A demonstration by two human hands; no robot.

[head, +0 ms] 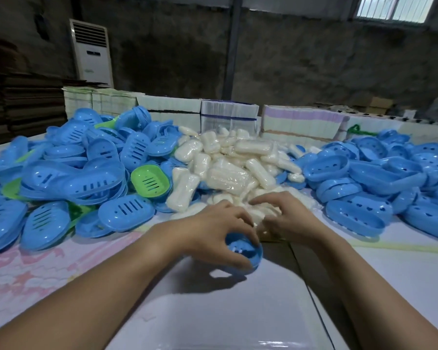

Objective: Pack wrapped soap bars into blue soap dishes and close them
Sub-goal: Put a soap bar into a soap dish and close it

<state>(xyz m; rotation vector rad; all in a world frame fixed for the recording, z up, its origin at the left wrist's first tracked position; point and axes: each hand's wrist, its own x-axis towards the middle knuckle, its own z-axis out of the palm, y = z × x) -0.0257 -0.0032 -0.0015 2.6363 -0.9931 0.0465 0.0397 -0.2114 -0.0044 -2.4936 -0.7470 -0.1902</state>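
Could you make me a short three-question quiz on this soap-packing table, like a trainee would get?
1. True or false: the left hand holds a green dish.
2. Where is the pile of wrapped soap bars? A) between the two dish heaps B) on the floor C) inside a carton
3. Fill in: among the slotted blue dishes lies one open ____ dish.

Key
1. False: it grips a blue soap dish.
2. A.
3. Green. The right hand reaches into the soap pile's near edge; whether it grips a bar is unclear.
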